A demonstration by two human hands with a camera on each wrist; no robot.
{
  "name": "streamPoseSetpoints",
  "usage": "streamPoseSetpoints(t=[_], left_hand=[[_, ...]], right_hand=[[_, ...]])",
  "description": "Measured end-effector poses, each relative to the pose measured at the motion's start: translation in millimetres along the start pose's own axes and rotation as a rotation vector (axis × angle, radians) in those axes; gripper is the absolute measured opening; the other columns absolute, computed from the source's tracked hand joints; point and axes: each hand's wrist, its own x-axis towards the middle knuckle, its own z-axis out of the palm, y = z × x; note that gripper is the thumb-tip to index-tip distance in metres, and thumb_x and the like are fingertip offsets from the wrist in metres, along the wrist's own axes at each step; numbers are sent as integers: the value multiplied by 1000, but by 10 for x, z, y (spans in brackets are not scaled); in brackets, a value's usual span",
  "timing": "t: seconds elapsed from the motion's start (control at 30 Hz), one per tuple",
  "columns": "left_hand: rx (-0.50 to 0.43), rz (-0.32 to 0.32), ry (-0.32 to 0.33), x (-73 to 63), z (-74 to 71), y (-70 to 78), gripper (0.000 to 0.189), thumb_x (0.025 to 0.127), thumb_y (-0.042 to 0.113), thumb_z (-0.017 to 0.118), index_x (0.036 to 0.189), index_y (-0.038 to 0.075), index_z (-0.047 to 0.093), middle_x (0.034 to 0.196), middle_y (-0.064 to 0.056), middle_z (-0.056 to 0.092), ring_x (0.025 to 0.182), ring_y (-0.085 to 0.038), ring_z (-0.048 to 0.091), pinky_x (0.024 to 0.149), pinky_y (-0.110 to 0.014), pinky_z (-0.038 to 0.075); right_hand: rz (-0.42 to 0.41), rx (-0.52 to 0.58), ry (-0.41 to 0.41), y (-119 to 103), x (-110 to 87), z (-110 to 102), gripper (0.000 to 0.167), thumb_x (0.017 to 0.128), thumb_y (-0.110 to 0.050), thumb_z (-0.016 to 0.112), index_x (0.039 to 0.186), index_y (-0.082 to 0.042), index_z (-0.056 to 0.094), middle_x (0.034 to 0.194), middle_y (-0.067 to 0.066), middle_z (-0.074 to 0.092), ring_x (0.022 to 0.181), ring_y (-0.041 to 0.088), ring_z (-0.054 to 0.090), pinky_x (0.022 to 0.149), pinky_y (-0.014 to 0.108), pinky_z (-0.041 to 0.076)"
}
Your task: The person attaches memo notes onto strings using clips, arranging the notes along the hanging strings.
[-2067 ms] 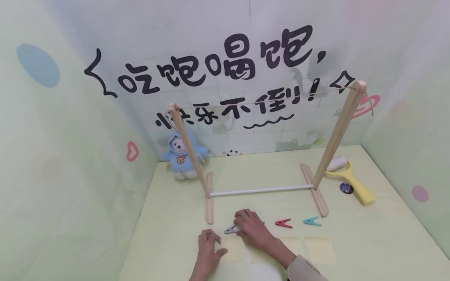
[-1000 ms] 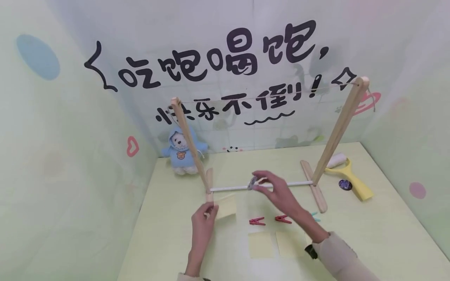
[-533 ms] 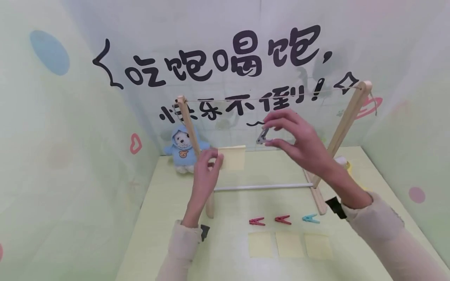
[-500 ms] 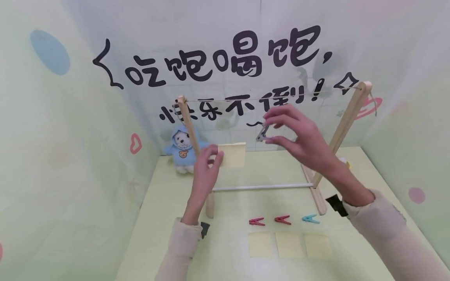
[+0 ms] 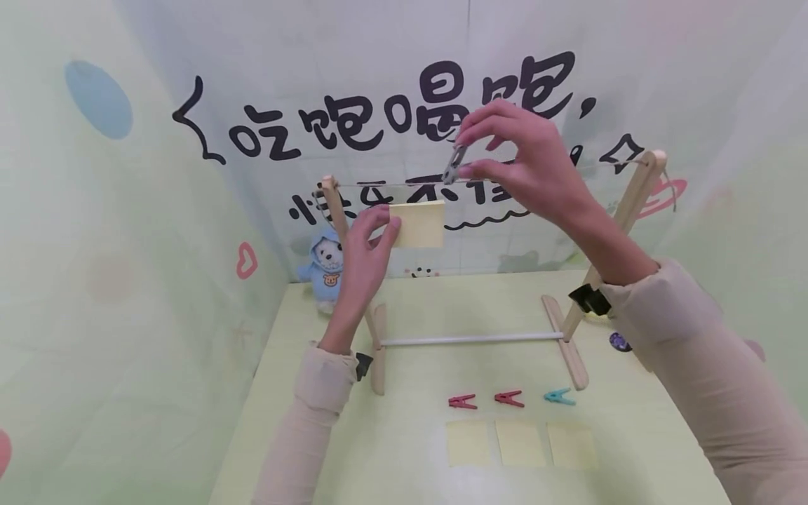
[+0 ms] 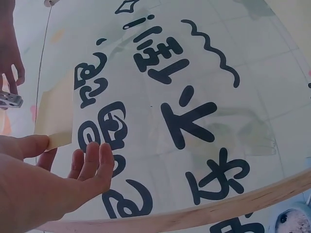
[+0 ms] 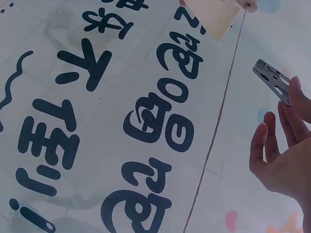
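Between thumb and fingers, my left hand (image 5: 368, 245) pinches the left edge of a pale yellow sticky note (image 5: 419, 226), which is held up just below a thin string (image 5: 391, 184). My right hand (image 5: 527, 151) pinches a grey clothespin (image 5: 453, 165) by its handle ends, with its clip end tipped down to the left near the string. In the right wrist view, the clothespin (image 7: 272, 80) stands apart from the string (image 7: 218, 116). The left wrist view has the note (image 6: 57, 114) upright, close to the string. Neither note nor clothespin is visibly fastened to it.
The string runs between two wooden posts (image 5: 631, 196), joined low down by a white rod (image 5: 473, 339). Two red clothespins (image 5: 463, 401) and a blue one (image 5: 559, 397) lie above three sticky notes (image 5: 520, 443). A plush toy (image 5: 325, 263) sits behind the left post.
Both hands have picked up their items from the table, the left the sticky note and the right the grey clothespin, and have risen to string height.
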Motion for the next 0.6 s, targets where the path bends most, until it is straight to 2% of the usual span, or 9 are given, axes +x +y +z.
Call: streamPoseSetpoints(t=[0.23, 0.4, 0.6], left_hand=[[9, -4, 2, 109, -3, 32, 28, 111, 17, 67, 129, -3, 73, 146, -17, 64, 134, -32, 66, 113, -48, 55], [-1, 6, 3, 171, 2, 47, 29, 111, 18, 68, 130, -2, 73, 145, -17, 65, 133, -32, 66, 112, -48, 56], [4, 1, 8, 193, -14, 69, 28, 110, 18, 69, 128, -3, 74, 145, -17, 65, 135, -32, 64, 111, -48, 57]], right_hand=[[52, 20, -8, -14, 139, 117, 22, 88, -2, 91, 109, 0, 83, 119, 11, 77, 115, 7, 61, 93, 24, 43], [90, 24, -21, -16, 220, 244, 20, 88, -4, 91, 107, -1, 83, 118, 11, 77, 116, 14, 63, 91, 25, 39], [95, 19, -47, 38, 280, 343, 17, 89, -1, 90, 104, 2, 83, 118, 14, 77, 122, 23, 64, 107, 30, 41]])
